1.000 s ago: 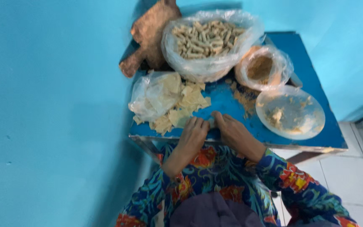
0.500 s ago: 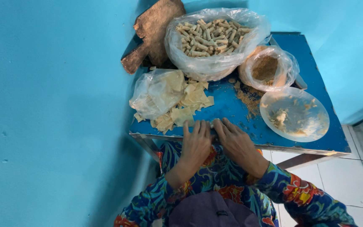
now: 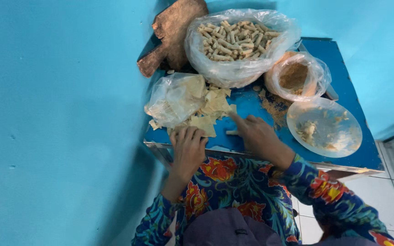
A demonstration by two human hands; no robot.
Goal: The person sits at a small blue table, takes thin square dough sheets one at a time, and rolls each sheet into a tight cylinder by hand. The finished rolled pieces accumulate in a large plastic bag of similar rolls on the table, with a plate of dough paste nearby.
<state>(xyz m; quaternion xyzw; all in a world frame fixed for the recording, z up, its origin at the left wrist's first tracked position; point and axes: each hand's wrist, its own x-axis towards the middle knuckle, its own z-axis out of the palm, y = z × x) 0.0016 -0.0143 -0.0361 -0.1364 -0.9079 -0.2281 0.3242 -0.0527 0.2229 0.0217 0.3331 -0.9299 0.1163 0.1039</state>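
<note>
i am looking straight down at a small blue worktop pushed into a turquoise corner, crowded almost to its edges. at the far edge sits the biggest thing, a clear bag of pale rolled snacks, with a brown wooden board leaning at the far left corner. a smaller bag of brown crumb filling stands toward the right edge, and a clear plate smeared with paste lies near the near right corner. a crumpled bag of wrappers sits at the left edge, loose wrapper squares spilling from it.

my left hand lies flat at the near edge, fingers spread on a wrapper. my right hand is beside it, fingers loosely curled, touching a small pale roll on the bare worktop near the near edge; i cannot tell if it is gripped.

risks, as i judge them: the roll lies close to the near edge and a careless push could send it off; the plate overhangs close to its corner and my right sleeve could nudge it; spilled crumbs could stick to the wrappers.

compared with half a second earlier, my hands have moved apart, the right hand has shifted rightward with a finger extended, and the roll now shows.
</note>
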